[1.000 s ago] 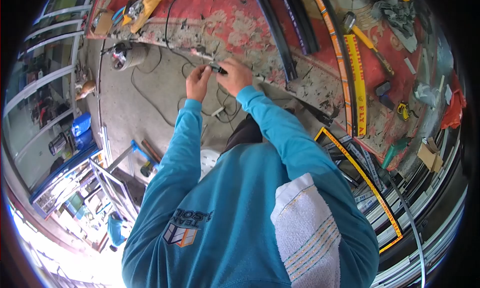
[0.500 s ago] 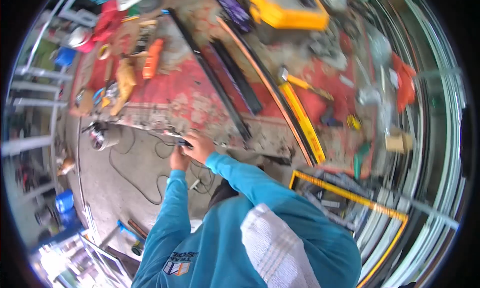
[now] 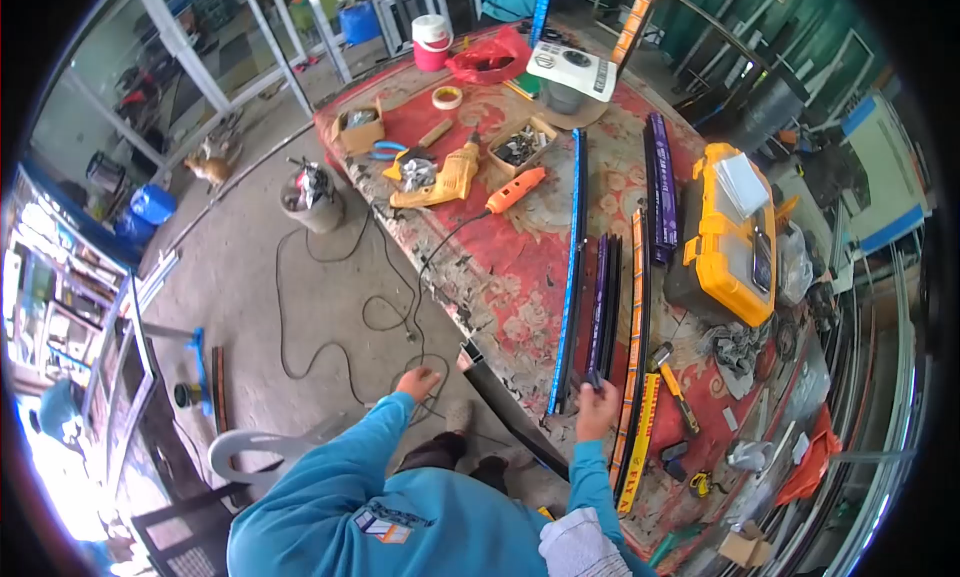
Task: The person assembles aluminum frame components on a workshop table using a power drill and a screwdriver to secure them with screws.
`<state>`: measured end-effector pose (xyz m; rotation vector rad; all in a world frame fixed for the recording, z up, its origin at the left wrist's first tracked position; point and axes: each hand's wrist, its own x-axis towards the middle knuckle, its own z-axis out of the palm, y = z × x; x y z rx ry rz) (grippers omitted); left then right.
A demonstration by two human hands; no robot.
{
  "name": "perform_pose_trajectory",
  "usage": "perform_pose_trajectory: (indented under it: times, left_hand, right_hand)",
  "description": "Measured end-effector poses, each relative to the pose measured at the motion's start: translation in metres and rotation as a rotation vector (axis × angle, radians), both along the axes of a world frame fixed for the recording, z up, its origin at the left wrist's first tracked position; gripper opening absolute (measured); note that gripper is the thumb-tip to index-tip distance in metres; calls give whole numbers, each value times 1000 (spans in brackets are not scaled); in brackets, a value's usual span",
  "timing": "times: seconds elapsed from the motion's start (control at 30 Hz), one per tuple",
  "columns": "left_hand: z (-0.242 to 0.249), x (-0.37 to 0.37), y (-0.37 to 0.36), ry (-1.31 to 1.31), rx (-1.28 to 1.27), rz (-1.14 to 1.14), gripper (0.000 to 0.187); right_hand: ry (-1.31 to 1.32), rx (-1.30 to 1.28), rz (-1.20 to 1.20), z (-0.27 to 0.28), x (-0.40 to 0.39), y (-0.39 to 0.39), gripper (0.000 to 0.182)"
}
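My right hand is at the near ends of the bars on the carpeted table, its fingers closed around a small dark piece. Just beyond it lie short dark bars with purple film. A long bar with blue film runs to their left, and one with orange film to their right. My left hand hangs over the floor off the table edge, apparently empty, with its fingers loosely out. Close by, a black bar juts along the table's edge.
A hammer, a yellow level and a yellow toolbox are on the right. Farther back are a drill, an orange rotary tool and a box of small parts. A cable loops over the floor beside a bucket.
My hands were together at the table edge around a small dark thing; now they are apart. The right has moved over to the bars with a small dark piece. The view has turned.
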<state>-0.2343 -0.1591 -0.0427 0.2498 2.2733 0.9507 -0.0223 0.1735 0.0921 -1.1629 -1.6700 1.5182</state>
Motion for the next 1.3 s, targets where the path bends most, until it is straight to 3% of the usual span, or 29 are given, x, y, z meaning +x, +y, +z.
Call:
perform_pose_trajectory:
  times: [0.07,0.13,0.2,0.27,0.37,0.43,0.5,0.53,0.57,0.6,0.67,0.77,0.83,0.9,0.97,1.0,1.1,1.3]
  left_hand:
    - [-8,19,-32,-86,-95,-15,60]
    - [-15,52,-60,-137,-290,-117,56]
    - [-37,100,-93,-181,-362,-212,61]
    - [-24,136,-104,-377,-379,-499,62]
    - [-7,152,-101,-436,-296,-400,62]
    - [16,122,-68,-393,-325,-725,56]
    - [63,87,-35,-219,-68,-668,51]
    - [102,74,-17,-144,61,-451,48]
    - [108,59,-6,28,210,-398,48]
    - [201,45,25,6,269,-312,42]
    - [272,28,51,-43,546,-192,42]
    - [409,53,79,108,838,-235,42]
    - [462,88,93,158,1114,-347,54]
    - [474,122,112,163,1449,-639,63]
    - [494,160,133,-19,1525,-917,59]
    - [502,183,143,-112,1580,-934,61]
    - [519,236,167,-203,1689,-923,58]
    - [515,277,171,-196,1698,-805,63]
  right_hand:
    - [22,180,-91,-16,34,32,35]
    - [16,137,-130,8,61,54,34]
    - [-21,265,-268,-11,100,79,33]
    - [-155,54,-327,1,133,95,31]
    - [-176,-6,-328,-6,168,128,33]
    - [-195,-14,-348,-3,180,139,33]
    - [-179,-99,-351,9,176,148,33]
    - [-175,-78,-326,3,178,157,30]
    - [-174,-58,-304,-5,182,167,27]
    - [-164,-57,-268,-3,183,173,24]
    - [-153,-97,-253,-1,179,193,18]
    - [-204,-148,-327,-18,182,230,22]
    - [-196,-141,-289,-31,180,252,22]
    - [-281,-147,-272,-38,174,266,32]
    - [-118,-302,-258,-40,172,272,21]
    - [-34,-350,-355,-48,167,271,50]
    - [43,-310,-350,-5,153,229,66]
    - [130,-328,-65,39,172,105,51]
